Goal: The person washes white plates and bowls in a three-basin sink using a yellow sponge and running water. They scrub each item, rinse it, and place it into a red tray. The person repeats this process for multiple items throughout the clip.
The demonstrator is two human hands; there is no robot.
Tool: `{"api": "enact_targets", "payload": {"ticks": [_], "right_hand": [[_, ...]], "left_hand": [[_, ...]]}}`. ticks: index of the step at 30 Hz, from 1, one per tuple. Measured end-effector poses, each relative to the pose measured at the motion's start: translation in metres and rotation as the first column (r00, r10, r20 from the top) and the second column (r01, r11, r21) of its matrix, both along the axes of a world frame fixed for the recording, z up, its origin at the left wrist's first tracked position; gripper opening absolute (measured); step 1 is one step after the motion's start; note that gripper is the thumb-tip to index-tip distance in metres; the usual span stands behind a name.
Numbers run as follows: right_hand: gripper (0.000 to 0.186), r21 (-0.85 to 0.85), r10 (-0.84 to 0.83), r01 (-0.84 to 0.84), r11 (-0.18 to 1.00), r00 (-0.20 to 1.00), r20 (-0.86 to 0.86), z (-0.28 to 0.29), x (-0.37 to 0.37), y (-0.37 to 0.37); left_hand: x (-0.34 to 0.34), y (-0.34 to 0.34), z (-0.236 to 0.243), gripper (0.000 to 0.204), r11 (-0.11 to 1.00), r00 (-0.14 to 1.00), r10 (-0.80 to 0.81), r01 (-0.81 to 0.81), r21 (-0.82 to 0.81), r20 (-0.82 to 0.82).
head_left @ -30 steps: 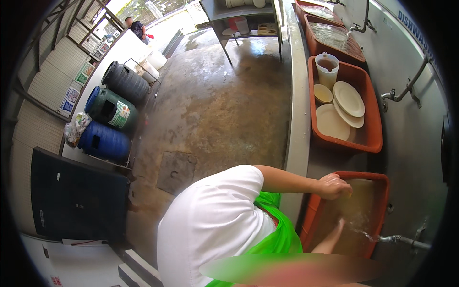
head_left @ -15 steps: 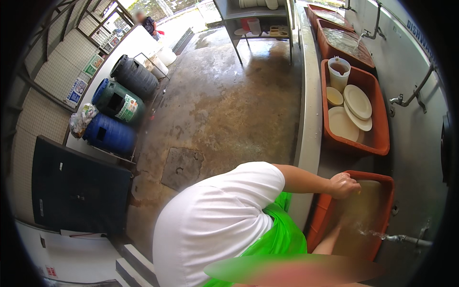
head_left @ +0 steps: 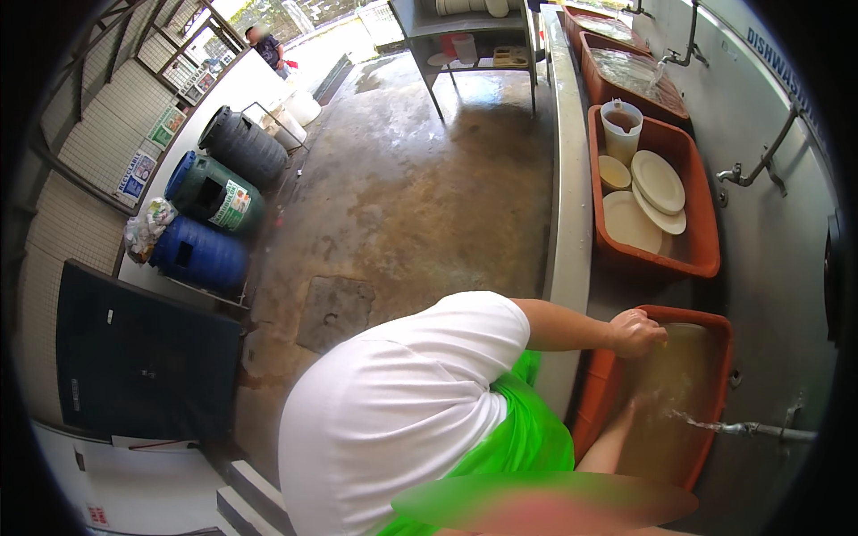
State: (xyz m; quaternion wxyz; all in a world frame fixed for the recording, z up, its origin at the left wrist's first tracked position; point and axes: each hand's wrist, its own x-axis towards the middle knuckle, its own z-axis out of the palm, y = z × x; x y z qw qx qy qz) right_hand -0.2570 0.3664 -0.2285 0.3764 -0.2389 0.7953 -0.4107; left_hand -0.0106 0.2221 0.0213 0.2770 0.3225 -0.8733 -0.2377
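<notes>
My left hand point(head_left: 636, 333) hangs over the near orange tub point(head_left: 595, 415), close to its far rim, with fingers curled closed. A tiny yellow edge shows at the fingertips, but I cannot make out what they hold. My right forearm point(head_left: 606, 448) reaches into the same tub. Cloudy water point(head_left: 666, 406) covers most of my right hand, so its fingers are hidden. Below the surface near the left hand, a broad pale shape point(head_left: 686, 335) shows faintly. A wall tap point(head_left: 746, 429) runs into this tub.
Beyond it, another orange tub point(head_left: 706, 255) holds oval plates point(head_left: 659, 179), a bowl point(head_left: 614, 173) and a white pitcher point(head_left: 620, 129). Farther back stand water-filled tubs point(head_left: 626, 80). A metal rack point(head_left: 469, 36), barrels point(head_left: 201, 255) and a distant person point(head_left: 265, 49) are across the wet floor.
The whole view has shifted slightly. My left hand stays closed at the tub's far side. My right forearm has shifted a little, with the water rippling around that hand.
</notes>
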Motion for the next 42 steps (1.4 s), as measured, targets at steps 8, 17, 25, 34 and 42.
{"api": "enact_targets", "payload": {"ticks": [8,17,25,34,42], "right_hand": [[0.04,-0.06,0.025,-0.033,0.998,0.991,-0.133,-0.003,0.0,-0.03],[0.037,-0.118,-0.007,-0.017,0.993,0.98,-0.201,-0.018,-0.008,-0.044],[0.034,-0.162,-0.051,0.016,0.987,0.975,-0.217,-0.022,-0.016,-0.043],[0.032,-0.192,-0.02,-0.021,0.981,0.977,-0.212,-0.06,-0.025,-0.049],[0.025,-0.357,-0.119,0.055,0.933,0.98,-0.16,-0.062,-0.04,-0.053]], "left_hand": [[-0.002,0.0,-0.007,0.02,0.999,0.999,0.02,-0.021,-0.032,-0.045],[0.004,-0.001,-0.006,0.022,0.999,0.998,-0.014,0.016,-0.043,0.058],[-0.004,-0.003,-0.002,0.023,1.0,0.998,-0.026,0.026,-0.011,0.053],[0.008,0.001,-0.011,0.018,1.0,0.999,0.029,-0.029,-0.007,0.042],[0.004,-0.002,-0.009,0.021,1.0,1.0,-0.009,0.009,-0.006,0.025]]}}
